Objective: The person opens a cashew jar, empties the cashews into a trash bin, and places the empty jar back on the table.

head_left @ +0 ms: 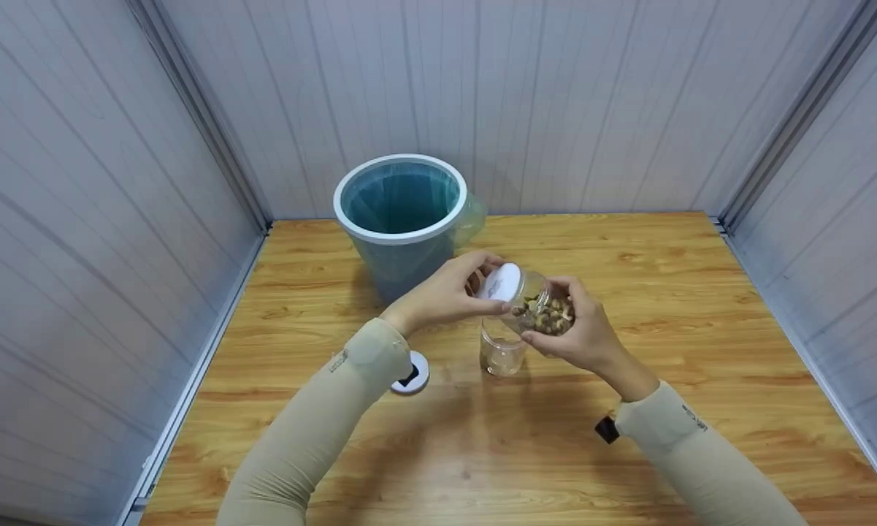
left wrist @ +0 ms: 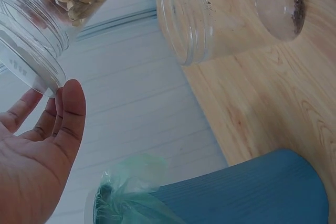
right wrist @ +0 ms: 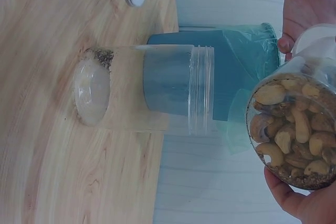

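Note:
Tilted in my right hand (head_left: 580,332) is a clear jar of cashews (head_left: 548,313), its fingers and thumb gripping the sides. The nuts and brown crumbs lie toward its base in the right wrist view. My left hand (head_left: 449,288) holds a white lid (head_left: 502,283) at that jar's mouth, thumb on one side and fingers on the other. The lid's edge meets the fingertips (left wrist: 73,95) in the left wrist view. Below both hands a second clear jar (right wrist: 139,90) stands upright and uncovered on the table, with some dark crumbs at its bottom.
A blue bin (head_left: 409,256) with a pale rim and green plastic liner (right wrist: 247,51) stands behind the left hand. Another white lid (head_left: 418,374) with a dark centre lies on the wooden table (head_left: 672,307) by the left sleeve. Pale panel walls enclose the table's back and sides.

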A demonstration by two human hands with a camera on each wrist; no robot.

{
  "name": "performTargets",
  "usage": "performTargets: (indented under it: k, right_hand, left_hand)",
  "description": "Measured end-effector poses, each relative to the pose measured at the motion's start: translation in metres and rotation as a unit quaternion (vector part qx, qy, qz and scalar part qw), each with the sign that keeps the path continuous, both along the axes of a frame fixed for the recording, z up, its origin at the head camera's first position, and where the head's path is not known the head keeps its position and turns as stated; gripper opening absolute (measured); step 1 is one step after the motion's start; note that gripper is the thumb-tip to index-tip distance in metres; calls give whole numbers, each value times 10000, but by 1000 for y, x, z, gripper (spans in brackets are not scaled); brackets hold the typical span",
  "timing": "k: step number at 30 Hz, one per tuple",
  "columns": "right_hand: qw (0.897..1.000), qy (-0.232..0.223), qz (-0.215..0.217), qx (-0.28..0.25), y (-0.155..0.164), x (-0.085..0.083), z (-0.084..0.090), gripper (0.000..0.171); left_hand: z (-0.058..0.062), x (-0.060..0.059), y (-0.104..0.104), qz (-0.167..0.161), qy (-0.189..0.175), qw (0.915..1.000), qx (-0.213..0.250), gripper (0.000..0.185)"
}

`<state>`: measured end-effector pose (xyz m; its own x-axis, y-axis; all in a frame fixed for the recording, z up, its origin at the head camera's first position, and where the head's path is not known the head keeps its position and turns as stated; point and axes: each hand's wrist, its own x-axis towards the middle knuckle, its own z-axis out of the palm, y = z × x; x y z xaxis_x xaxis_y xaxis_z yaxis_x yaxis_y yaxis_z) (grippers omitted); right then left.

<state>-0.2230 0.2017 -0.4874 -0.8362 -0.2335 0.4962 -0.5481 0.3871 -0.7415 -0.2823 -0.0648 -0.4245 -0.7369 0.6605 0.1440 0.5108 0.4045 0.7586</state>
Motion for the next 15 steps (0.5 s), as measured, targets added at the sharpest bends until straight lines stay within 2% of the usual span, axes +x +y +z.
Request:
performTargets:
  k: [6, 15]
  right_hand:
    - [10000, 45, -10, 18, 1, 0, -1, 74]
    - [9999, 137, 24, -18, 1, 0, -2, 75]
  left_hand:
    - [-2, 1, -5, 106, -159, 9998, -22, 74]
    - [-7, 0, -14, 198, -120, 9997, -103, 72]
